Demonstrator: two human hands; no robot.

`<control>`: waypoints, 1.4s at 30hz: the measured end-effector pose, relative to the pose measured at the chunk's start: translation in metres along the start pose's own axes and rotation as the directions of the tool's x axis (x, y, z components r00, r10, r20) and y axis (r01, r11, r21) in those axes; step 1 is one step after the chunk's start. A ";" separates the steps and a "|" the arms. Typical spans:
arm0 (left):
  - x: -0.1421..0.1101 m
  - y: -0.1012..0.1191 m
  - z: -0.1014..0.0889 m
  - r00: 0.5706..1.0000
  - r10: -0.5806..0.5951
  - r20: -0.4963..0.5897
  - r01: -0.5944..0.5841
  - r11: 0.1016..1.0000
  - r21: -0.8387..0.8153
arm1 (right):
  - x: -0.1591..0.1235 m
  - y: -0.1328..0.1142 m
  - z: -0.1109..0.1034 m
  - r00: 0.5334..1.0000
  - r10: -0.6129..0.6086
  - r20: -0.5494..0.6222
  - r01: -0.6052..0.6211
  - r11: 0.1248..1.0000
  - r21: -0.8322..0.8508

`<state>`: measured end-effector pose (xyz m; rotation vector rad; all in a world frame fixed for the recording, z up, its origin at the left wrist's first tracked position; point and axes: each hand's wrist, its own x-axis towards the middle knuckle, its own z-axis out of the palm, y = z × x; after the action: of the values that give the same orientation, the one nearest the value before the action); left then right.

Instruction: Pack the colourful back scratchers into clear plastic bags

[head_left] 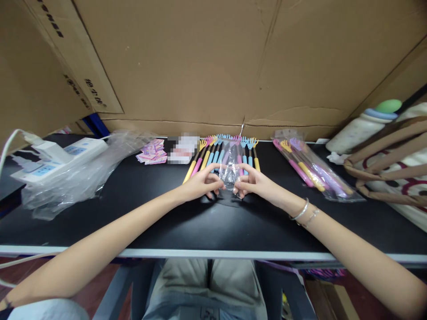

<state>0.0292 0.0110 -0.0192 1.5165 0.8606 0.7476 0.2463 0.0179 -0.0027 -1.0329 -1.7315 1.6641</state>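
Observation:
My left hand [200, 183] and my right hand [254, 182] meet at the middle of the black table [167, 222], each pinching one side of a clear plastic bag [229, 173]. The bag lies over a row of several back scratchers [213, 153] with yellow, pink and blue handles and small rake heads pointing away from me. My right wrist wears silver bracelets [302, 211]. What is inside the bag I cannot make out.
Bagged back scratchers [312, 171] lie to the right. A pile of clear bags [80, 173] and a white power strip [53, 160] sit at the left. Small pink cards [152, 152] lie behind. A striped tote [393, 164] and a bottle [363, 126] stand far right. Cardboard [213, 62] walls the back.

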 end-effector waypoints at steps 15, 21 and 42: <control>-0.001 0.002 0.001 1.000 -0.015 -0.025 0.016 0.999 0.030 | 0.000 0.000 -0.001 0.999 0.034 0.011 -0.033 0.999 -0.023; -0.002 0.002 0.001 0.997 0.069 -0.040 -0.063 0.987 0.145 | 0.000 -0.001 -0.001 0.998 -0.029 0.058 0.031 0.999 -0.025; -0.002 0.001 0.004 0.996 0.067 0.061 -0.073 0.993 0.098 | -0.004 -0.002 0.012 0.883 -0.470 -0.003 0.395 0.746 -0.536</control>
<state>0.0316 0.0077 -0.0187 1.6564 0.8155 0.7169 0.2388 0.0074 -0.0019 -0.8380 -2.1818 0.8202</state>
